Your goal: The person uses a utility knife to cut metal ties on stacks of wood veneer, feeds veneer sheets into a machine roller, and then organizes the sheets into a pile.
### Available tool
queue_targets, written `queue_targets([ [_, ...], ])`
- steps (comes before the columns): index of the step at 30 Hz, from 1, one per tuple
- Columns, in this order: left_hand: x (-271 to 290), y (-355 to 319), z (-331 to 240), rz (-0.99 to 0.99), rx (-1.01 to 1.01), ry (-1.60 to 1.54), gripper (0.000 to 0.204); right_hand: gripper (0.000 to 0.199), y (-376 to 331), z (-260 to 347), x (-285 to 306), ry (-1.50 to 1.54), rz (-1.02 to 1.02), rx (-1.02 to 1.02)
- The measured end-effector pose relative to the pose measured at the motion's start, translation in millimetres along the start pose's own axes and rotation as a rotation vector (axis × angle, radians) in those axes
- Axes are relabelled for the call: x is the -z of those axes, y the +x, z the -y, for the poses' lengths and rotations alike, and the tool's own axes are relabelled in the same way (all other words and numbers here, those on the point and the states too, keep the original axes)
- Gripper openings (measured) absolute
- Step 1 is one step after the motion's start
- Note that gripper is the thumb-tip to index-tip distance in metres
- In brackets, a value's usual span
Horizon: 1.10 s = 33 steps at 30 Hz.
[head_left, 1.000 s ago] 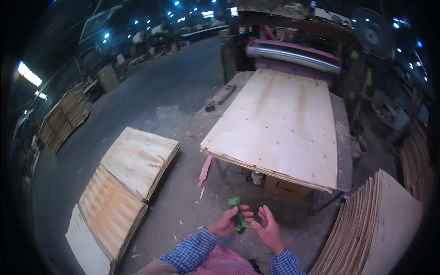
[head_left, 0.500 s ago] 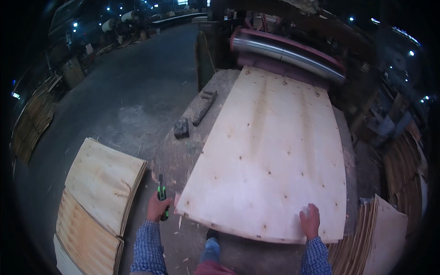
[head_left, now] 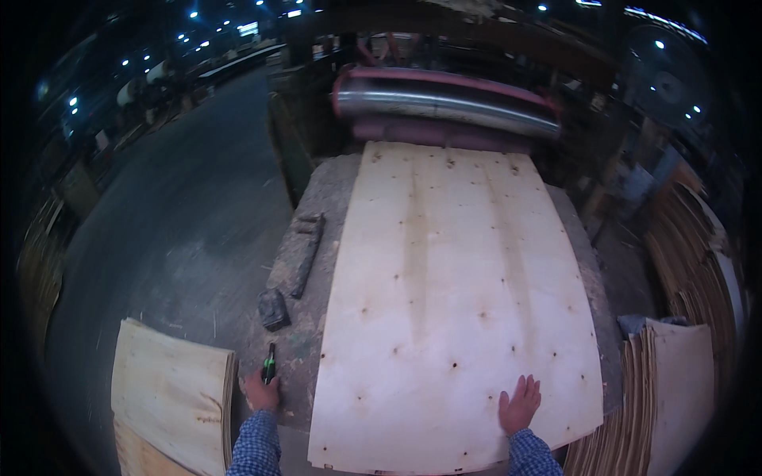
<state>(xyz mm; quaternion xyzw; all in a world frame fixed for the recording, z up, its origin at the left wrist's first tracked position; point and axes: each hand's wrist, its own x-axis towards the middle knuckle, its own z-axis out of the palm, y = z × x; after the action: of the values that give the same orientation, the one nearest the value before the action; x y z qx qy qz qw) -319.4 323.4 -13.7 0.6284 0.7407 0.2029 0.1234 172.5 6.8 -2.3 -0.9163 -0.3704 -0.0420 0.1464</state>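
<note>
A large pale veneer sheet (head_left: 460, 301) lies flat on a worn table (head_left: 329, 198), running toward a metal roller machine (head_left: 448, 107) at the far end. My right hand (head_left: 519, 403) rests flat, fingers spread, on the sheet's near right corner. My left hand (head_left: 260, 390) sits on the bare table to the left of the sheet and grips a small green-and-black tool (head_left: 270, 365) that points away from me.
A dark block (head_left: 274, 308) and a long dark bar (head_left: 308, 254) lie on the table's left strip. A stack of veneer sheets (head_left: 171, 393) stands on the floor at lower left. More veneer leans in stacks (head_left: 675, 381) at the right. Grey concrete floor (head_left: 175, 222) stretches left.
I have come closer to the table. My left hand with the tool moved from beside the table edge onto the tabletop. My right hand stays on the sheet's near edge.
</note>
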Motion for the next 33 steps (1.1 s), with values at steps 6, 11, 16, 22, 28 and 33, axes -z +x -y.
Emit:
queue_targets([
  [6, -11, -2, 19, -0.185, -0.002, -0.237, 0.054, 0.071, 3, -11, -1, -0.01, -0.011, 0.03],
  [11, 16, -90, 43, -0.327, 0.391, -0.798, 0.041, 0.07, 7, -19, 7, 0.033, 0.035, 0.045],
  [16, 47, -263, -31, 0.146, 1.003, -1.346, 0.044, 0.066, 38, -52, 15, 0.196, 0.077, 0.291],
  [22, -68, -366, -121, 0.46, 1.058, -1.672, 0.05, 0.061, 82, -172, 29, 0.214, 0.008, 0.263],
  [28, -97, -373, -121, 0.518, 0.981, -1.627, 0.056, 0.069, 68, -300, 68, 0.303, -0.02, -0.091],
  [33, -88, -375, -126, 0.522, 0.906, -1.64, 0.053, 0.07, 75, -300, 75, 0.354, 0.035, -0.229],
])
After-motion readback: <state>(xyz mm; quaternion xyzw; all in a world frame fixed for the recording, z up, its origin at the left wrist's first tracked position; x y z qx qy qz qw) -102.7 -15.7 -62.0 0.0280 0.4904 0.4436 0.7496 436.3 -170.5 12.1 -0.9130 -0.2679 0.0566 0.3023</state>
